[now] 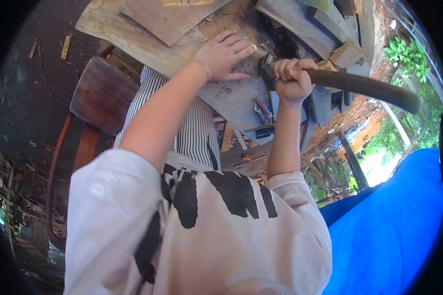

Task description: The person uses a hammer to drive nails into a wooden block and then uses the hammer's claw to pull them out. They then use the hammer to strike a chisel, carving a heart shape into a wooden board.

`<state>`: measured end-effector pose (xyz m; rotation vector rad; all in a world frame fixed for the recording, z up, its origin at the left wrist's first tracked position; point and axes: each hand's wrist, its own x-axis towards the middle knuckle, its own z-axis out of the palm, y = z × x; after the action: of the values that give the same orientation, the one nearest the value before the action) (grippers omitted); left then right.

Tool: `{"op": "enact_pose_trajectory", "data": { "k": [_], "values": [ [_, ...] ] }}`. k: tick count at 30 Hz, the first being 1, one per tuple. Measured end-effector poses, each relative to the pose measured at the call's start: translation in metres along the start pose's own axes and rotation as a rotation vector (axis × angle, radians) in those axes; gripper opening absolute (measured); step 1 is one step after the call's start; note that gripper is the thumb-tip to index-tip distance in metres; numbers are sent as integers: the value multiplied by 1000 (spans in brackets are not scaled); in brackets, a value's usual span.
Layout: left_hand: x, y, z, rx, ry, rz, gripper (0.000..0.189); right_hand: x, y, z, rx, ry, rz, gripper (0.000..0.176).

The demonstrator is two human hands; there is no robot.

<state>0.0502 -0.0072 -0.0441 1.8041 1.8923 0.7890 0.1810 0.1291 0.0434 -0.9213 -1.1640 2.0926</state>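
So your bench (128, 34) has that wood-handled tool (342, 81) over its right side, long axis running crosswise: head left, butt end pointing right, past the right edge. Your left hand (224, 56)'s empty, fingers spread, palm down by the near edge; your right hand (294, 78)'s a tight fist round the handle, close to the head.

Dark floor (22, 93), scattered wood scraps (66, 46), brown chair (103, 93), sunlit green foliage (406, 56), blue sheet (391, 226)
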Motion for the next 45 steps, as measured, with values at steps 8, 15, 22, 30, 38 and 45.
{"op": "enact_pose_trajectory", "data": {
  "k": [8, 15, 22, 30, 38, 45],
  "values": [
    [-32, 7, -20, -1030, 286, -166, 94, -29, 18, -3, 384, 303, 91, 6],
    [-36, 17, -44, -1393, 179, -350, 99, -41, 15, 0, 743, 228, 194, 5],
    [0, 42, -56, -1964, 10, -962, 62, -44, -5, -1, 425, 123, -99, 7],
    [2, 67, -22, -1478, 135, -1019, 70, -56, -7, -4, 227, 6, -141, 10],
    [1, 62, -6, -1105, 160, -1194, 87, -69, 13, -4, 193, 52, -48, 14],
    [26, 79, -35, -826, 15, -1187, 96, -68, -3, -4, 81, -26, -53, 15]
  ]
}}
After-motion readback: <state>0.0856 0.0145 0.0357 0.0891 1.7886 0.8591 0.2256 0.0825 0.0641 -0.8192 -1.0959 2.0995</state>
